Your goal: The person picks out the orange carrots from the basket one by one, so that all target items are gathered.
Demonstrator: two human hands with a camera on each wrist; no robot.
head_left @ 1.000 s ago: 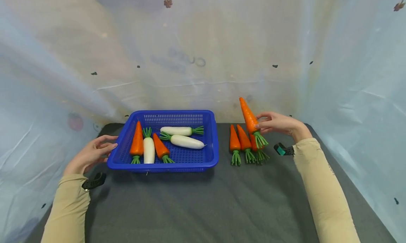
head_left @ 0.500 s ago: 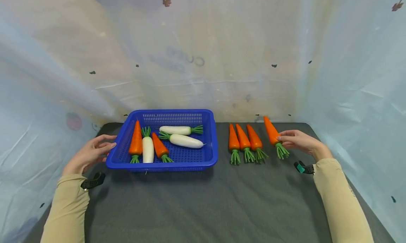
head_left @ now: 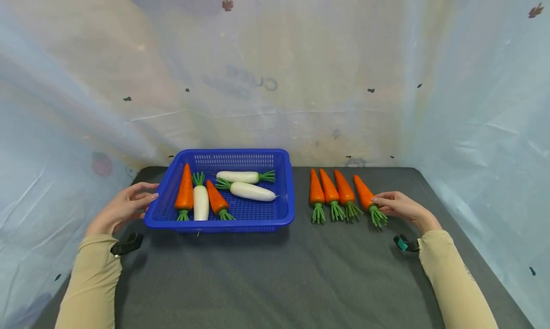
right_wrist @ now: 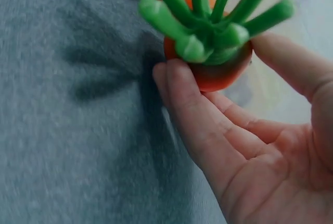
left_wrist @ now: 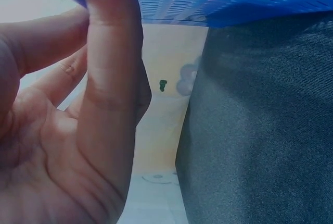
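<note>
My right hand (head_left: pixel 399 207) pinches an orange carrot (head_left: pixel 363 191) near its green stem end, thumb on one side and fingers on the other. That carrot lies low at the table, its stems (right_wrist: pixel 208 31) pointing toward me. To its left, three more carrots (head_left: pixel 330 188) lie side by side with their tips toward the back. My left hand (head_left: pixel 124 209) grips the left rim of a blue plastic basket (head_left: pixel 240 224), thumb (left_wrist: pixel 112 67) against the rim. Inside the basket lie two carrots (head_left: pixel 185 190) and three white radishes (head_left: pixel 252 191).
A dark grey cloth covers the table (head_left: pixel 266 281). Pale plastic sheeting (head_left: pixel 275 80) with faint prints hangs at the back and both sides, close to the table edges. A black band (head_left: pixel 406 243) sits at my right wrist, another (head_left: pixel 127 244) at the left.
My right hand has carried the carrot from above the row to the right, then lowered it beside the other three. The left hand and the basket have stayed in place.
</note>
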